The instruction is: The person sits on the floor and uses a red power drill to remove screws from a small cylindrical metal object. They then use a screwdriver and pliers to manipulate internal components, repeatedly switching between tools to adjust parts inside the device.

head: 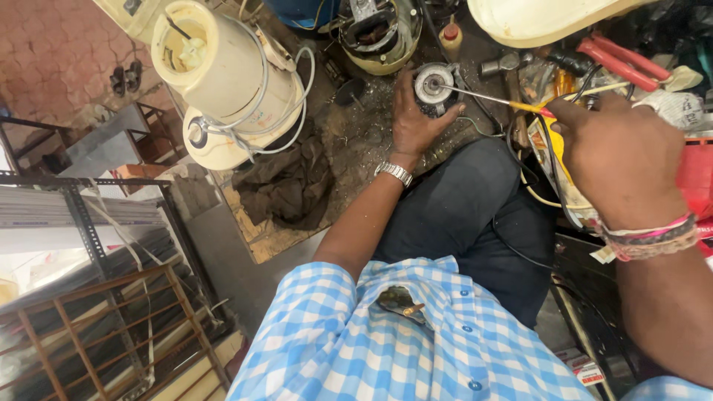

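The left hand (pixel 413 122) is clasped around one small round motor (pixel 433 87), thumb on the near side and fingers curled over the far side, pinning it to the gritty worktop (pixel 356 141). The motor sits just beyond the person's dark-trousered knee (pixel 475 200), its silver face turned up. One screwdriver (pixel 490 99), thin steel shaft and yellow handle, lies almost level across the scene; its tip rests on the centre of the motor's face. The right hand (pixel 620 160) is closed around the handle, with only a short bit of yellow and red showing past the thumb and forefinger.

One metal watch (pixel 394 172) circles the left wrist. Several thread bands (pixel 650 238), pink and dark, wrap the right wrist; their number is too tangled to count.

To the left of the motor stands one cream mixer base (pixel 230 82), tipped over, with one grey cord (pixel 293 111) looped around it. One dark rag (pixel 286 186) lies below it on the worktop. Behind the motor sits one opened appliance housing (pixel 379 33), and beside that one small bottle (pixel 450 36) with a red cap. On the right, one pair of red-handled pliers (pixel 620 63) lies among the clutter, near one hammer head (pixel 501 67). One shirt pocket (pixel 401 303) on the blue check shirt holds small metal items.
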